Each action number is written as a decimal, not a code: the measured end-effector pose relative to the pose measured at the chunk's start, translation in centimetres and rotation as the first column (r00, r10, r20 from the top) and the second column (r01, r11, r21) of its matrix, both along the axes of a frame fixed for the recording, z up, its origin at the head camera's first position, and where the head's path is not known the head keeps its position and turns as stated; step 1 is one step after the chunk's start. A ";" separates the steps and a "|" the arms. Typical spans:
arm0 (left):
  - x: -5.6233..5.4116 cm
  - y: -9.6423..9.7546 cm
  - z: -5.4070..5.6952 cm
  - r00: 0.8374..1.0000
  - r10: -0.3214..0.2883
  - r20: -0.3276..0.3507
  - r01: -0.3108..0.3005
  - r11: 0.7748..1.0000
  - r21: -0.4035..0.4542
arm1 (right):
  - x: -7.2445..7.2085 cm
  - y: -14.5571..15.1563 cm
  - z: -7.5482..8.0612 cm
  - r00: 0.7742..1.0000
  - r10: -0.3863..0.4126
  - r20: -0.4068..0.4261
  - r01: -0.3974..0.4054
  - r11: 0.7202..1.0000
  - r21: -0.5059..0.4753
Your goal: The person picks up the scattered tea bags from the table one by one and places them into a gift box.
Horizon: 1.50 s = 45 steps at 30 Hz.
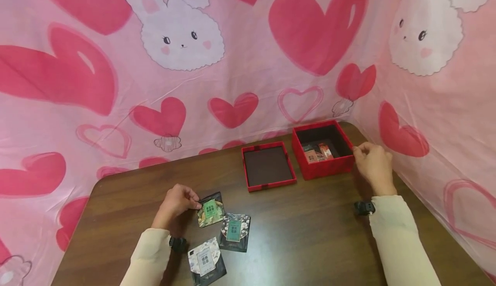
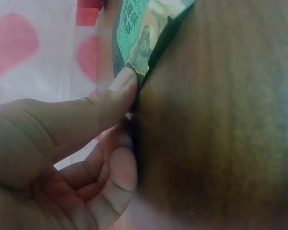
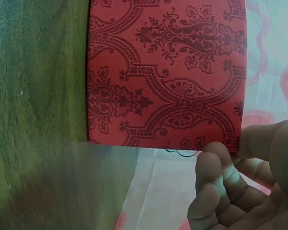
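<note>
Nearest lies a white-labelled sachet [image 1: 207, 261], at the lower edge of the head view, with a teal-labelled sachet [image 1: 234, 232] close by on the wooden table [image 1: 306, 225]. Just beyond, the left hand [image 1: 177, 205] pinches the corner of a green-labelled sachet [image 1: 211, 209], cut off in its wrist view. The right hand [image 1: 373, 165], fingers curled, grips the rim of an open red box [image 1: 327, 168]; its front wall part-hides small packets [image 1: 318, 153] inside, too unclear to count. Beside it sits a shallow dark-lined lid [image 1: 269, 165].
</note>
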<state>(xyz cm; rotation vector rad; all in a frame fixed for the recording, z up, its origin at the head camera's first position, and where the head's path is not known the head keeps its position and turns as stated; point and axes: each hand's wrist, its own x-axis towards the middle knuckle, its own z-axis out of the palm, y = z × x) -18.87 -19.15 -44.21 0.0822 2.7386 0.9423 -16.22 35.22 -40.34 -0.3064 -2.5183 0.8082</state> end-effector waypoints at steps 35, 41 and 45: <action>-1.7 -1.3 3.1 0.953 0.008 0.302 -0.222 0.698 0.681 | 0.1 0.0 0.4 1.000 0.002 0.026 -0.002 1.000 -0.003; -2.3 1.0 4.3 0.954 0.013 0.300 -0.230 0.673 0.703 | 0.3 0.0 0.4 1.000 -0.004 0.031 0.005 1.000 -0.009; -2.9 2.5 5.2 0.955 0.039 0.294 -0.245 0.661 0.709 | 0.4 0.1 0.2 0.999 -0.009 0.047 0.010 1.000 -0.019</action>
